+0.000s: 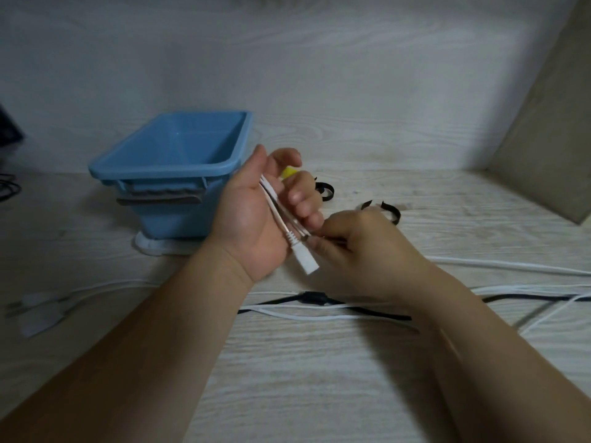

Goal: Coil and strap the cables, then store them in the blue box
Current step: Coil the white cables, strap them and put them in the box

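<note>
My left hand (252,215) is raised palm-up just right of the blue box (172,164) and grips a few strands of a white cable, whose white plug (305,262) sticks out below the palm. My right hand (361,251) pinches the same cable right beside the plug. The blue box stands open with nothing seen inside. Two black straps (324,190) (391,211) lie curled on the table behind my hands. More white cable (511,266) and a black cable (315,298) with a ferrite lump trail loose across the table to the right.
A small yellow object (289,172) peeks out behind my left fingers. White plugs and cable (41,310) lie at the left. A white pad (150,246) sits under the box. A beige panel (550,135) leans at the right. Dark wires (8,187) show at the left edge.
</note>
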